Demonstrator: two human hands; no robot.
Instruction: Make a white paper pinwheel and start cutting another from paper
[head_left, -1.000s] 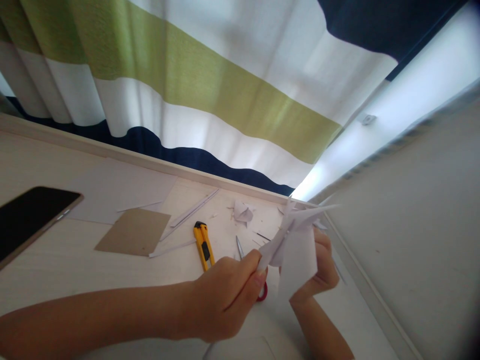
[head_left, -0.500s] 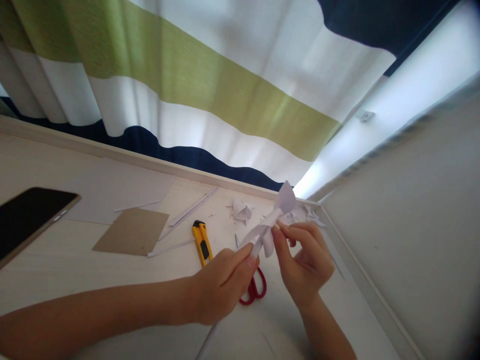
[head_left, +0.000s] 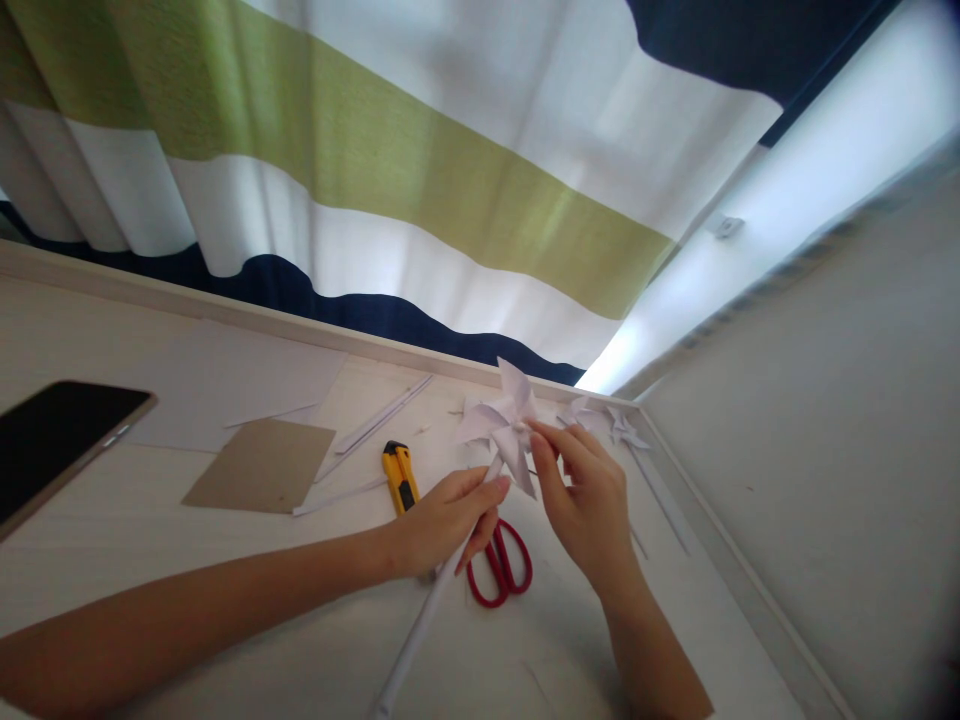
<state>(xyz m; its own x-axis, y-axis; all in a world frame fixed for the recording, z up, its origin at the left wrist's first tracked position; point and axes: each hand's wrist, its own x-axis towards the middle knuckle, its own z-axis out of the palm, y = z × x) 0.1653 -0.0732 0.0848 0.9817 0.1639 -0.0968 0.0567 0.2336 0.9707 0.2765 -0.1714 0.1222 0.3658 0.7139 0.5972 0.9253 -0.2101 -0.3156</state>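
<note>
A white paper pinwheel (head_left: 500, 425) sits on top of a long rolled white paper stick (head_left: 420, 630) that slants down toward the near edge. My left hand (head_left: 446, 520) is closed around the stick just below the wheel. My right hand (head_left: 581, 500) pinches the middle of the pinwheel with thumb and forefinger. Red-handled scissors (head_left: 499, 570) lie on the desk right under both hands. A yellow utility knife (head_left: 399, 475) lies just left of my left hand.
A brown cardboard square (head_left: 262, 465), a white sheet (head_left: 225, 375) and thin paper strips (head_left: 382, 420) lie to the left, a dark tablet (head_left: 56, 435) at far left. Other small paper pinwheels (head_left: 611, 425) rest in the desk's far right corner. A striped curtain (head_left: 375, 170) hangs behind; a wall (head_left: 825, 450) is at right.
The folded paper has opened into a pinwheel on the stick, and it has turned to face me. Both hands moved slightly away and lower, uncovering the scissors.
</note>
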